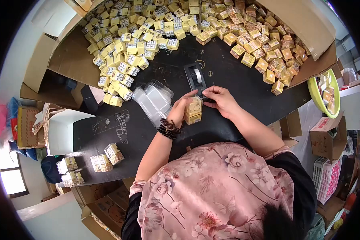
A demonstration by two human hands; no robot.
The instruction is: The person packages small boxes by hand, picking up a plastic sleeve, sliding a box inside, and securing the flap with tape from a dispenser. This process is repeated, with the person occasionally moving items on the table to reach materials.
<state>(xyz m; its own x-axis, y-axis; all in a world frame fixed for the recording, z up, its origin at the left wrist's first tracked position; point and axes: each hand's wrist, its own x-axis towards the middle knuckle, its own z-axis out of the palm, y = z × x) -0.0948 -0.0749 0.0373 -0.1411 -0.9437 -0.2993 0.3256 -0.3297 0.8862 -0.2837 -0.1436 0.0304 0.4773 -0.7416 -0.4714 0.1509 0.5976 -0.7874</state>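
Yellow boxes (194, 112) held in left hand (181, 109); right hand (222, 103) pinching, perhaps tape (202, 97), beside dispenser (193, 82).

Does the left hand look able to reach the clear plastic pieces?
Likely yes: the clear plastic pieces lie close beside the left hand, with nothing between, though it is holding a box.

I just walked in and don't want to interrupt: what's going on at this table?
At the black table, a person's left hand holds a yellow block of boxes. The right hand is beside it, fingers at the near end of a tape dispenser; whether they grip tape is too small to tell. Clear plastic sleeves lie left of the hands. Loose small boxes are heaped along the far side, with a few bundles at the left.
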